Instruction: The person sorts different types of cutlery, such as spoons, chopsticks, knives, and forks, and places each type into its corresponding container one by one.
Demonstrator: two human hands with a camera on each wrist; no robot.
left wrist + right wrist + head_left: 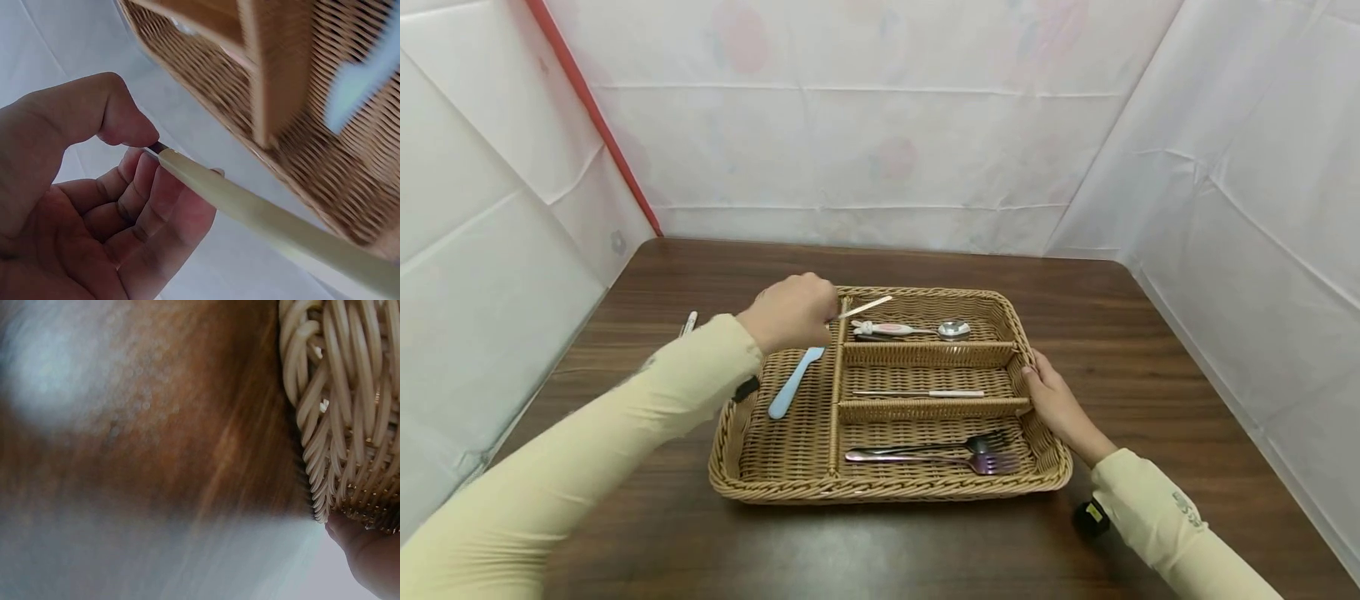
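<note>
My left hand (795,312) is over the back left of a divided wicker basket (925,492). Between thumb and fingertips it pinches a slim chopstick (250,212) with a cream handle and a metal end. A similar chopstick (955,393) lies in the middle right compartment. The left compartment holds a light blue utensil (792,390), its head partly behind my left hand. Behind the middle compartment lies a spoon (953,331) with a rabbit handle, over a dark handle. Two forks (992,463) lie in the front compartment. My right hand (1060,408) grips the basket's right rim.
The basket stands on a dark wooden table (880,550). A white pen-like object (690,322) lies left of the basket, partly hidden by my left sleeve. White sheeting (880,167) hangs behind the table and along both sides.
</note>
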